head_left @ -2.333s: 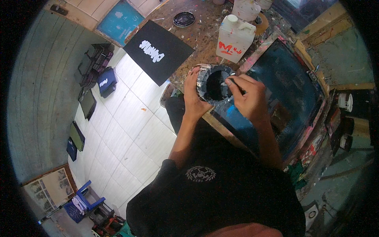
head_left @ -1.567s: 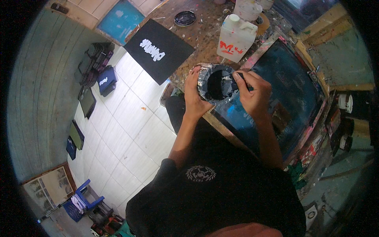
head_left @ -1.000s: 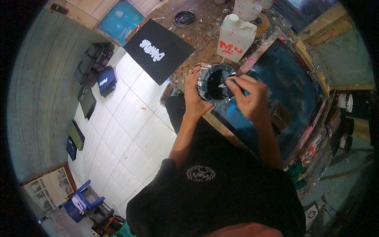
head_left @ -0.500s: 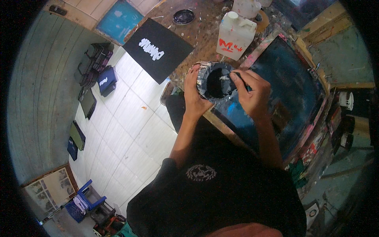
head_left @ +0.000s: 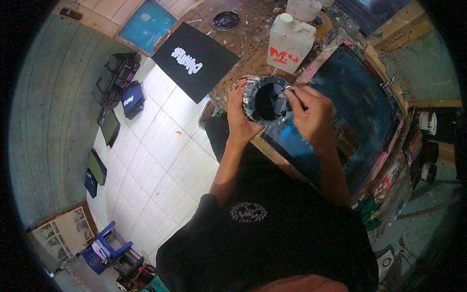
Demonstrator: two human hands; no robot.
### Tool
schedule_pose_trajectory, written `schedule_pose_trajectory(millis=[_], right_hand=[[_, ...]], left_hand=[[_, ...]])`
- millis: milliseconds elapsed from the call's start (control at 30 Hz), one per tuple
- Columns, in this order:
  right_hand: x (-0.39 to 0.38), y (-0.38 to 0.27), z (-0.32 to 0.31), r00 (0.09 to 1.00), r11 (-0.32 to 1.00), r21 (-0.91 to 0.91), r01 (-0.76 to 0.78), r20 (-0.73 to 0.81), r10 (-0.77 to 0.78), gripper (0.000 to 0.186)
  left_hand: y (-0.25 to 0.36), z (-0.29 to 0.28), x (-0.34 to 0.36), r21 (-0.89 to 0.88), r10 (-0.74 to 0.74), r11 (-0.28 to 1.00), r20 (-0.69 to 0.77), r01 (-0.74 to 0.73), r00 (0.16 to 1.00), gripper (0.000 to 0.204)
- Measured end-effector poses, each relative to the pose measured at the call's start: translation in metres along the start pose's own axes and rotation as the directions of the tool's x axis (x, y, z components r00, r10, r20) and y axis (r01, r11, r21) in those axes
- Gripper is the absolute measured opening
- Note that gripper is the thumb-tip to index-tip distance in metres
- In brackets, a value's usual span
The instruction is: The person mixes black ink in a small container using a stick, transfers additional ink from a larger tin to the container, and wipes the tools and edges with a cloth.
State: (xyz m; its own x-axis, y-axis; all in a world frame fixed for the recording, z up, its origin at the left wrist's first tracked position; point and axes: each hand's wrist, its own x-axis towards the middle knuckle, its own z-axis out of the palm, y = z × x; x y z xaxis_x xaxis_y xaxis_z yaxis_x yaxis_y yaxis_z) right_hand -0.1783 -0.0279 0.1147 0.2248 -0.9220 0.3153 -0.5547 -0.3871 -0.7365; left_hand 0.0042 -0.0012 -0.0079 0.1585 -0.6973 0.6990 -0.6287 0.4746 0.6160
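A round paint tub (head_left: 248, 97), crusted with dried paint and dark inside, tilts toward me over the near edge of a screen-printing frame (head_left: 362, 92). My left hand (head_left: 240, 121) is wrapped round its left side, fingers along the outer wall. At the opposite rim, my right hand (head_left: 314, 114) pinches a small dark tool; its tip reaches into the tub's mouth, and its kind cannot be made out. Grey-black paint coats the inner wall. Left of the tub lies a flat black sheet (head_left: 209, 53) with a white printed design.
Beyond the tub, a whitish plastic jug (head_left: 291, 44) with red marks stands on the stained worktable (head_left: 255, 36). A dark round lid (head_left: 226, 20) lies farther back. Dark folded pieces (head_left: 132, 100) line the wall beside the tiled floor (head_left: 165, 131); a blue chair (head_left: 114, 241) stands lower left.
My right hand has shifted slightly at the tub's rim, and the tool's tip has moved with it. My left hand and the tub stay in nearly the same place.
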Motion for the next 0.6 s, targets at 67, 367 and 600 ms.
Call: schedule_pose_trajectory(millis=[67, 367, 600], right_hand=[[0.0018, -0.0038, -0.0016, 0.999, 0.996, 0.088, 0.016, 0.032, -0.019, 0.013], [0.0012, -0.0015, -0.0006, 0.999, 0.985, 0.164, 0.054, -0.003, -0.054, 0.013], [-0.0004, -0.0054, -0.0012, 1.000, 0.981, 0.191, 0.015, 0.024, -0.020, 0.011]], left_hand=[[-0.0011, 0.0003, 0.0008, 0.023, -0.005, 1.000, 0.006, 0.005, 1.000, 0.102], [0.0023, -0.0006, 0.0032, 0.015, -0.023, 1.000, 0.019, 0.023, 1.000, 0.100], [0.0010, 0.0012, -0.0007, -0.036, -0.026, 0.999, 0.017, 0.026, 1.000, 0.102]])
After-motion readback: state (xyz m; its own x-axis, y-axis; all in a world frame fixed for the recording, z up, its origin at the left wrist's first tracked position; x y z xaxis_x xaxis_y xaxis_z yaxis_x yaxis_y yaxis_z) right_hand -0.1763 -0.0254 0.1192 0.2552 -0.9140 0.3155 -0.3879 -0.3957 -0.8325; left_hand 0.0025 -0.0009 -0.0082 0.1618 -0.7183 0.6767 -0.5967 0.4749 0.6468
